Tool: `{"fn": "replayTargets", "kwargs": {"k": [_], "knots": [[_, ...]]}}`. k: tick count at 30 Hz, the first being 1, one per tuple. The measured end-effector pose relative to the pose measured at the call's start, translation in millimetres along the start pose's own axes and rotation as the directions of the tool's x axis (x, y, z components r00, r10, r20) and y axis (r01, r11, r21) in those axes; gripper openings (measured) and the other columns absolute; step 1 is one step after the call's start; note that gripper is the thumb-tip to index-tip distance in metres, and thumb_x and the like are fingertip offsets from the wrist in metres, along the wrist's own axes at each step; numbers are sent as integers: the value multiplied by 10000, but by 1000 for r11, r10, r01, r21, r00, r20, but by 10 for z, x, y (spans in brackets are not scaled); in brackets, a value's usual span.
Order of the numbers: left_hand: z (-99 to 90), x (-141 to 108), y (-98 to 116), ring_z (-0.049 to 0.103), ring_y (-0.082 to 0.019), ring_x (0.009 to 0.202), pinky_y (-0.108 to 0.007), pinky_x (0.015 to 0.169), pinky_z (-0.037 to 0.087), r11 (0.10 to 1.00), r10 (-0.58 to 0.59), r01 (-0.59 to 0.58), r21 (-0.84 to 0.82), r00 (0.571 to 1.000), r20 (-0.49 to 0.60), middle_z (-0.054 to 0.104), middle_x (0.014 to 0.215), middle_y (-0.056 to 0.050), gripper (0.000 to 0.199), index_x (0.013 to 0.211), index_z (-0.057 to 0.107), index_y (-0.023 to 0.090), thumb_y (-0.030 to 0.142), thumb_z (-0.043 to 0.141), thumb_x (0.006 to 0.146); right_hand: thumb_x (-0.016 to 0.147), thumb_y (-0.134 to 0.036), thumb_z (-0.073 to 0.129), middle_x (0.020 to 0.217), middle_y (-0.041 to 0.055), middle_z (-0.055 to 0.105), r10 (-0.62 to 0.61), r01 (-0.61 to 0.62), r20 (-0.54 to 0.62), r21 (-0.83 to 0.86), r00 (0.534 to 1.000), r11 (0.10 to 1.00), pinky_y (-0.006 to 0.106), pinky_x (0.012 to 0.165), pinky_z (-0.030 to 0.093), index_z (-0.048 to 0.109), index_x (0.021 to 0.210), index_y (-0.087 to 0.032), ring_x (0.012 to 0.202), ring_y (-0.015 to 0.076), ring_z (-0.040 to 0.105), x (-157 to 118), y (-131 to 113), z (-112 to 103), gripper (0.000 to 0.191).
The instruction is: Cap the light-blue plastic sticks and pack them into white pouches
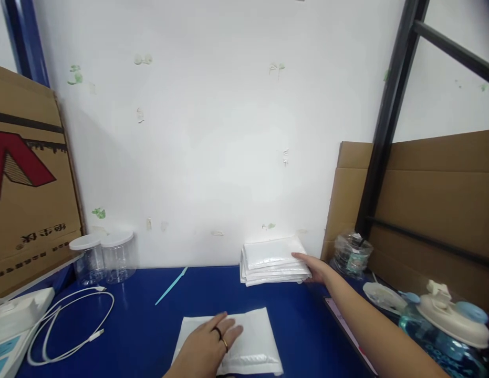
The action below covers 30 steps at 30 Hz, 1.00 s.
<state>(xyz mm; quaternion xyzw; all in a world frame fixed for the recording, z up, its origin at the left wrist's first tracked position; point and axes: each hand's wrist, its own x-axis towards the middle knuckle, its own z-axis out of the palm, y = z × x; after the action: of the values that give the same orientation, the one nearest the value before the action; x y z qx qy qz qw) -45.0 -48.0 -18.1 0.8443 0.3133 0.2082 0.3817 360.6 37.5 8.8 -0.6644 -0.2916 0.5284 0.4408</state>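
Observation:
A white padded envelope (254,336) lies flat on the blue table near its front. My left hand (212,341) rests on the envelope's left part, fingers apart, with a black ring and a gold ring on it. Farther back, against the wall, sits a stack of white padded envelopes (273,260). My right hand (313,266) is at the right edge of that stack, its fingers touching the upper envelopes; part of the thumb and the lower fingers is hidden.
Two clear jars (118,257) with white lids stand back left. A light-blue stick (171,286), a white cable (73,349) and a white power strip (21,328) lie on the left. A water bottle (445,331), wrapped cup (351,254) and flat tablet-like object (349,331) are right.

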Motion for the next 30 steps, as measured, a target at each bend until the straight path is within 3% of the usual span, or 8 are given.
{"fn": "replayTargets", "kwargs": {"k": [2,4,8,12,19,24,28,30], "knots": [[-68,-10,63,150,-355,1371,-511,1124,14,986,-22,17,165,999,24,301,1473,-41,909,1353,408,334,489,773,536,780,-469,601,768,81,679,-5,5,19,-7,1000,1000,306,557,528,579,969,-147,644,197,638,-41,2,188,374],[-128,-28,37,135,-357,1374,-531,1116,-3,963,-62,53,263,998,24,237,1496,-63,1011,1407,303,315,542,759,533,781,-460,605,779,80,681,-22,23,41,-11,999,1000,304,567,531,579,979,-151,659,196,641,-84,1,426,367],[-158,-79,-67,199,-347,1361,-520,1122,49,952,-73,63,300,997,22,287,1477,-81,972,1417,287,294,609,693,591,768,-465,626,815,79,684,-60,61,73,-10,996,998,310,584,540,576,993,-160,679,192,647,-125,-11,947,382],[-151,-91,9,223,-341,1353,-495,1129,90,897,-132,101,431,990,42,304,1470,-91,1011,1419,294,254,639,681,568,750,-453,648,810,76,680,-78,79,96,-8,992,997,326,564,542,573,996,-165,652,191,642,-94,-19,1391,386],[-154,-73,120,324,-324,1298,-469,1118,159,869,-116,88,487,993,26,396,1416,-88,952,1399,337,239,588,682,583,746,-459,644,841,87,680,-102,106,125,-24,987,994,337,566,534,573,990,-173,679,207,645,-67,-4,1866,382],[-99,-57,-2,403,-289,1220,-407,1077,252,865,-43,61,498,998,-47,472,1336,-67,849,1374,370,264,457,683,609,712,-517,660,971,123,671,-128,133,134,-30,983,991,382,671,521,575,1018,-171,848,255,642,-145,-40,1929,469],[-81,-46,-81,426,-291,1184,-409,1048,271,847,-25,73,527,995,-97,497,1283,-61,795,1352,379,298,377,669,616,700,-620,609,1158,126,605,-222,225,90,-24,971,974,382,827,458,567,1090,-203,1083,276,548,-405,51,1590,573],[-88,-38,-86,433,-293,1172,-416,1039,272,838,-6,66,542,994,-111,502,1267,-55,760,1337,384,312,352,654,628,706,-601,613,1185,115,589,-262,265,95,-20,960,964,372,862,434,582,1081,-207,1107,271,527,-623,205,1376,545]]}}
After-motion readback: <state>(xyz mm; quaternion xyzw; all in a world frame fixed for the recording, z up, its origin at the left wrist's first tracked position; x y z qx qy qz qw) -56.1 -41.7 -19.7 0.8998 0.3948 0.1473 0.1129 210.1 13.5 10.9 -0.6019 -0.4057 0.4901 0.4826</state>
